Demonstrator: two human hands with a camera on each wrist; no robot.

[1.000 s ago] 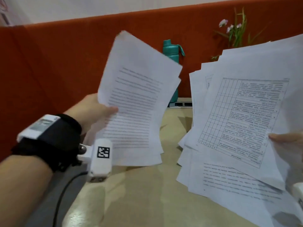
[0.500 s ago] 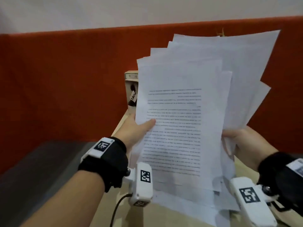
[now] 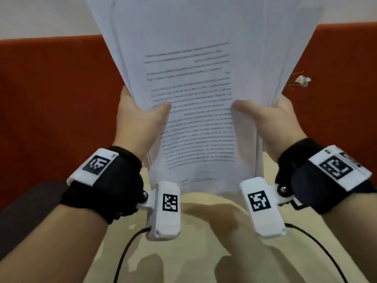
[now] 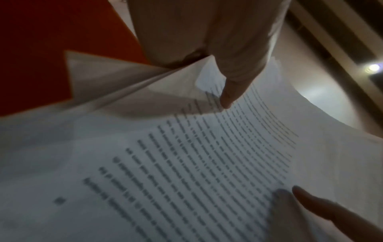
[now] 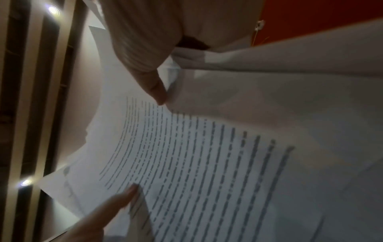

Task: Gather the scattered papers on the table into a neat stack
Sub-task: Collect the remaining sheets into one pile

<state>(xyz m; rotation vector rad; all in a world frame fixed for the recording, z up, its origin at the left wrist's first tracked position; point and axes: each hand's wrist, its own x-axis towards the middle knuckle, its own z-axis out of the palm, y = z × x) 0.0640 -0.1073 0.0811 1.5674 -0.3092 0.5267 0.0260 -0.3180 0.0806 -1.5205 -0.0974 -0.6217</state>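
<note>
One bundle of white printed papers stands upright in front of me, its lower edge just above the beige table. My left hand grips the bundle's left edge, thumb on the front sheet. My right hand grips the right edge the same way. The fingers behind the sheets are hidden. In the left wrist view the papers fill the frame under my left thumb, with the other hand's thumb at lower right. In the right wrist view the papers curve under my right thumb.
An orange partition runs behind the table, with a white wall above it. A small white flower shows at the right of the papers. Black cables trail from the wrist cameras across the table.
The two separate handfuls of sheets have come together into one bundle. Both hands now hold it upright by its side edges, and it sits closer and more squared than before.
</note>
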